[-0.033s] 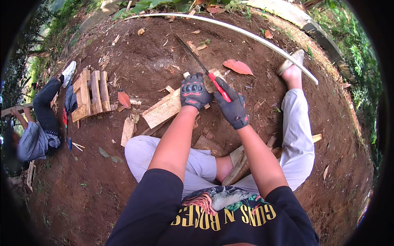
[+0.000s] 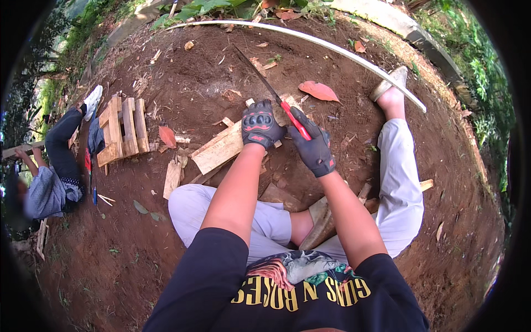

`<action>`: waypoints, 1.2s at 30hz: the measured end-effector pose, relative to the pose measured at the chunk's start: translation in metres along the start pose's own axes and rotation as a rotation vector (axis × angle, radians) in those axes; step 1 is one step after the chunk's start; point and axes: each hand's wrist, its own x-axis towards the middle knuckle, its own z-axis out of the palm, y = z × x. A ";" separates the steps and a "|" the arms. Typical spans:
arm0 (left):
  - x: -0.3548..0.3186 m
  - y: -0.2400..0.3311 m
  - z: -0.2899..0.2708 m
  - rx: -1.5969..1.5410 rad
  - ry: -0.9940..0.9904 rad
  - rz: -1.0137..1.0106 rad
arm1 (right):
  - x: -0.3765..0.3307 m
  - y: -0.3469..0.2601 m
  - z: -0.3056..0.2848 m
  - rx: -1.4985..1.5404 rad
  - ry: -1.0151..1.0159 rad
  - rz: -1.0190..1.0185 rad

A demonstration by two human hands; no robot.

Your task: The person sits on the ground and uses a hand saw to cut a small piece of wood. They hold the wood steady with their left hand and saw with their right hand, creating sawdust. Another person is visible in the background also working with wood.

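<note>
My right hand (image 2: 314,146), in a dark glove with red marks, is closed round the red handle of a hand saw (image 2: 296,120). The saw's long dark blade points away from me and to the left, passing just beyond my other hand. My left hand (image 2: 261,124), gloved with hard knuckle guards, presses down on a pale wooden board (image 2: 218,150) with its fingers curled over the board's far end; the fingertips are hidden. Beneath this board other wood pieces show in part. Where the blade meets wood, if it does, is covered by my hands.
A small slatted wooden frame (image 2: 124,130) stands at the left, near another person (image 2: 52,185) seated on the ground. A long pale strip (image 2: 310,40) curves across the far side to my outstretched foot. A short plank (image 2: 172,178) and a reddish leaf (image 2: 319,91) lie on the soil.
</note>
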 end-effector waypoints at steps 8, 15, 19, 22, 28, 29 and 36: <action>-0.001 -0.001 -0.008 0.071 -0.002 -0.033 | -0.186 -0.091 -0.152 -0.211 -0.111 0.191; -0.004 -0.011 -0.001 0.061 0.052 -0.017 | -0.144 -0.092 -0.127 -0.187 -0.158 0.124; -0.001 -0.008 0.006 0.017 0.043 0.039 | -0.048 -0.020 -0.045 -0.083 -0.090 0.035; 0.001 -0.009 0.010 0.034 0.056 0.050 | 0.001 -0.005 0.008 -0.005 -0.012 -0.006; 0.000 -0.007 0.002 0.043 0.099 0.034 | 0.009 -0.009 0.010 0.034 -0.033 0.031; 0.001 -0.009 0.002 0.041 0.079 0.025 | -0.005 -0.015 0.000 0.014 -0.035 0.028; 0.000 0.001 -0.011 0.058 -0.037 -0.018 | -0.175 -0.077 -0.122 -0.177 -0.094 0.192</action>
